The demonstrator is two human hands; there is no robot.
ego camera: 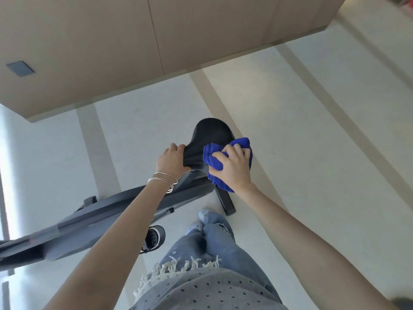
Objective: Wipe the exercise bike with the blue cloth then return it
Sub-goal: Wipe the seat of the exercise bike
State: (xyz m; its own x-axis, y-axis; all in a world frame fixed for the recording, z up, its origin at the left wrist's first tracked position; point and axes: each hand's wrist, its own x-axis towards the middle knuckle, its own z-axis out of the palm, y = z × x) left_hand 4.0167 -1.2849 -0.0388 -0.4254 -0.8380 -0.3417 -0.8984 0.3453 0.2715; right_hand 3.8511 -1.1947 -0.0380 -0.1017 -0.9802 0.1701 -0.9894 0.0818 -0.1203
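Saddle nose (194, 156) gripped by left hand (171, 161), blue cloth (242, 143) by right hand (234, 168); bike (89, 222) front off-frame.

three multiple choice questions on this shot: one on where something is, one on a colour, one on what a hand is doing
1. Where is the blue cloth?
A. against the side of the saddle
B. lying on the floor
C. draped over a pedal

2. What colour is the saddle?
A. red
B. black
C. white

3. What is the left hand doing?
A. hanging free
B. holding the cloth
C. gripping the saddle's narrow end

Answers:
1 A, the right hand grips the cloth and presses it to the saddle's side.
2 B, its top surface shows black.
3 C, its fingers curl over that end.
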